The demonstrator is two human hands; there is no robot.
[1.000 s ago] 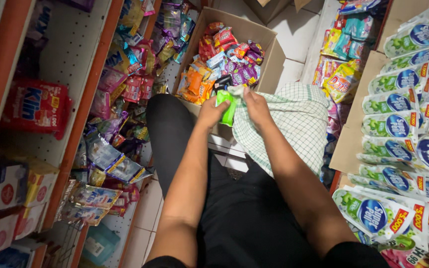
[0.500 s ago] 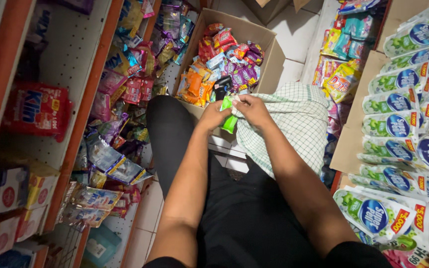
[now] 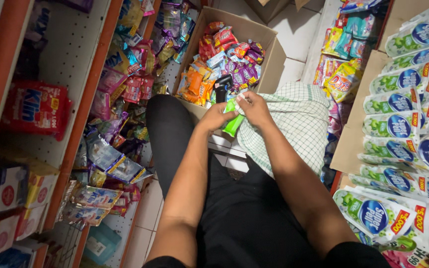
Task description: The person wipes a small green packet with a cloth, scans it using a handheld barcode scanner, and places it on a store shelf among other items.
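- Head view, looking down: person in black trousers (image 3: 244, 218) sits on a white tiled floor (image 3: 294, 69) between stocked shelves.
- Left shelf unit (image 3: 75, 64), orange-edged with white pegboard back, holds a red packet (image 3: 35, 106) on its upper board, small boxes (image 3: 6, 198) at the lower left corner, loose sachets (image 3: 110, 159) spilling along its front edge.
- Right side: flat cardboard tray (image 3: 348, 149) carries rows of green-and-white refill pouches (image 3: 403, 104), overlapping to the right edge of frame.
- Open cardboard box (image 3: 269, 54) stands on the floor just ahead of the knees, full of mixed snack sachets (image 3: 224, 59), orange ones at its near-left corner.
- Green-checked white cloth (image 3: 299, 119) lies over the right thigh, touching the box's near-right corner.
- Left hand (image 3: 217, 116) and right hand (image 3: 254, 106) meet at the near edge of the box, above the lap.
- Small bright green packet (image 3: 233, 121) sits between both hands, lower end hanging free, tilted.
- Left fingers curl round the packet's side, gripping it; right fingers pinch its top end.
- Dark object (image 3: 223, 84) stands just behind the hands; cannot tell what it is.
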